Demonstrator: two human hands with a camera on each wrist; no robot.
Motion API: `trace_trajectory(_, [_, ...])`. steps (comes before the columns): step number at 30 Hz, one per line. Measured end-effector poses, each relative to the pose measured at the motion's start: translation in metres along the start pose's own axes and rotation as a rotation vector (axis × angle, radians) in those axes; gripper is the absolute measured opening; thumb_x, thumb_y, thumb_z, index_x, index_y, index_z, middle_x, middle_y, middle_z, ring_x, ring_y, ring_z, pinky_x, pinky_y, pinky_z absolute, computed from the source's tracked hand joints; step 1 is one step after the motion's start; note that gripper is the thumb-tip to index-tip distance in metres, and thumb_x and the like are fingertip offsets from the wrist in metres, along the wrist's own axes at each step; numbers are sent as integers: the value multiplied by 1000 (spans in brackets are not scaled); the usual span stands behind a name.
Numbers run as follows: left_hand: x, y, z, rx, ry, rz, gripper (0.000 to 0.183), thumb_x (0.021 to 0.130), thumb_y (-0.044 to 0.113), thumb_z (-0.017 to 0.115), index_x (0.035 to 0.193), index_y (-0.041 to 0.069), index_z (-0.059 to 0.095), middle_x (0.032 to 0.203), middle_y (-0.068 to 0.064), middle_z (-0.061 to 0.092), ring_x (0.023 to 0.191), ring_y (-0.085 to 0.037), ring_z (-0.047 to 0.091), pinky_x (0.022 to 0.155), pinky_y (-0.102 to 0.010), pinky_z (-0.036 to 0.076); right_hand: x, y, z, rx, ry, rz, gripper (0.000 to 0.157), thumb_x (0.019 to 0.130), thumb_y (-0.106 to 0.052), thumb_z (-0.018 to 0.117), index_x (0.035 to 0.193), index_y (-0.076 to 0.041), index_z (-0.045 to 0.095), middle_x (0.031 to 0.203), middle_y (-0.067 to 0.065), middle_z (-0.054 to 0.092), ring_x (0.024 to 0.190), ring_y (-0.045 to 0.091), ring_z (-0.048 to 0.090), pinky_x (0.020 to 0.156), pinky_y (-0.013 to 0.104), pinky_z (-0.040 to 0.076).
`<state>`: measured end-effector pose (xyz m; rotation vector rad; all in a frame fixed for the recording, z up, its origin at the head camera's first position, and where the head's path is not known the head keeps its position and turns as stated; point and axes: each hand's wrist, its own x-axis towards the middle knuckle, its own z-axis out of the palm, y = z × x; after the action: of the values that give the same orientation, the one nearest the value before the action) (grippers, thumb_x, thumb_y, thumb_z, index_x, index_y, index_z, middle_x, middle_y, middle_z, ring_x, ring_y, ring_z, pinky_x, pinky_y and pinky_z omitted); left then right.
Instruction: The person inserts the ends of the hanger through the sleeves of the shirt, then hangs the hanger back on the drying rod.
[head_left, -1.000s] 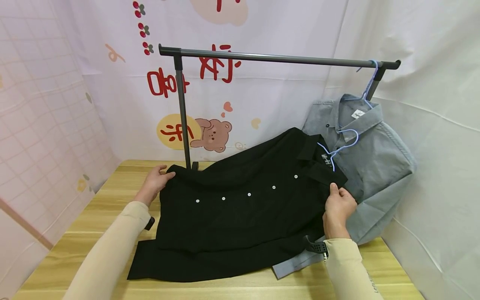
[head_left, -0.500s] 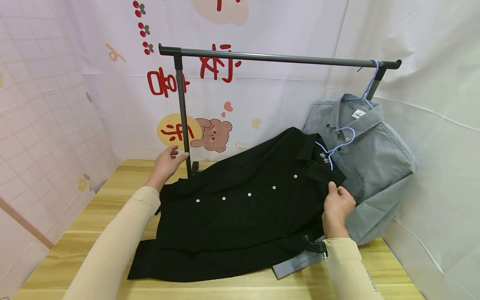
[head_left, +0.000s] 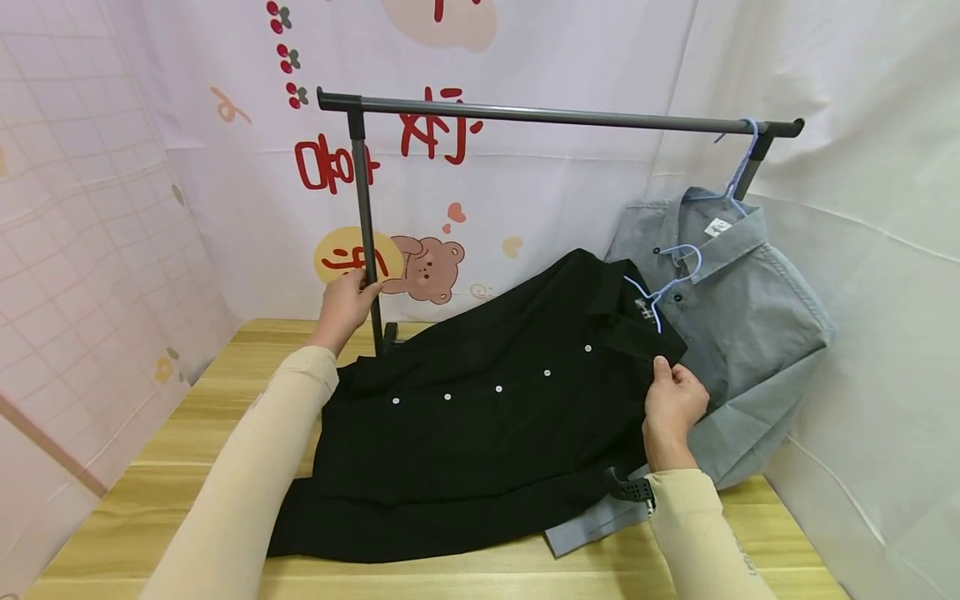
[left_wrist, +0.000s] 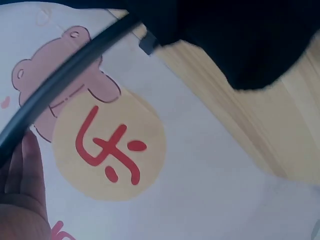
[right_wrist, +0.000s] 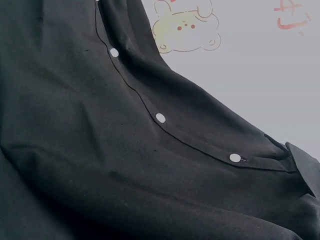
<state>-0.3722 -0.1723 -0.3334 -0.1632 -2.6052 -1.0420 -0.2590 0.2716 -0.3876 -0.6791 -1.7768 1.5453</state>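
Note:
A black button-up shirt (head_left: 480, 433) lies spread across the table, its collar end raised at the right. Below the collar, my right hand (head_left: 675, 408) pinches the shirt between thumb and fingers. A light blue hanger (head_left: 660, 293) sits in the neck opening, its hook free of the rail. My left hand (head_left: 345, 310) is at the left upright (head_left: 364, 200) of the dark clothes rack, thumb across it. In the left wrist view, the fingers (left_wrist: 31, 172) meet that upright. The right wrist view shows the shirt's white buttons (right_wrist: 160, 118); the right hand is out of sight there.
The rack's top rail (head_left: 555, 115) runs above the shirt. A grey shirt (head_left: 757, 333) hangs at its right end on another light blue hanger (head_left: 738, 167), partly behind the black shirt. Under everything is a wooden table (head_left: 172, 467); printed cloth (head_left: 570, 192) stands behind.
My left hand has let go of the black shirt's left edge and moved up to the rack's upright. The right hand, collar and hanger have shifted slightly up and left.

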Motion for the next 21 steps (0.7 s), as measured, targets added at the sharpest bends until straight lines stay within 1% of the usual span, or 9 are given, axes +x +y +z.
trace_trajectory(4, [1,-1,-3,16,-45,2,28,105,22,51,106,-4,59,94,-21,64,74,-31,53,64,-38,42,0,-3,4,-28,-14,-24,51,98,-30,64,58,-7,43,53,-3,28,50,16,31,45,27,25])
trace_trajectory(7, [1,0,-4,31,-55,8,28,106,22,50,106,-5,59,90,-20,63,73,-30,53,64,-38,42,0,-6,9,-55,-24,-78,50,98,-30,64,60,-5,43,53,-2,29,51,17,32,45,27,27])
trace_trajectory(11, [2,2,-4,41,-63,-2,27,106,21,49,103,-4,58,82,-18,57,67,-30,52,61,-38,42,2,-12,14,-117,-30,-168,49,99,-29,63,60,-4,43,52,-3,30,51,17,33,45,26,27])
trace_trajectory(16, [2,5,-3,54,-76,-11,27,106,20,48,102,-5,56,83,-18,58,67,-30,54,61,-39,44,3,-20,21,-176,-44,-247,48,99,-27,62,61,-5,45,53,-2,33,52,18,36,47,27,27])
trace_trajectory(19, [2,4,-3,62,-75,-11,28,107,21,48,102,-5,56,83,-18,57,67,-30,54,62,-39,44,2,-27,24,-197,-65,-271,44,99,-31,61,66,-3,54,56,0,40,57,18,40,50,28,30])
trace_trajectory(21, [2,2,-4,61,-73,-11,28,106,21,48,101,-5,56,82,-18,56,67,-30,53,61,-38,44,2,-32,27,-201,-86,-273,42,100,-34,60,73,-2,62,60,2,45,62,18,44,53,28,33])
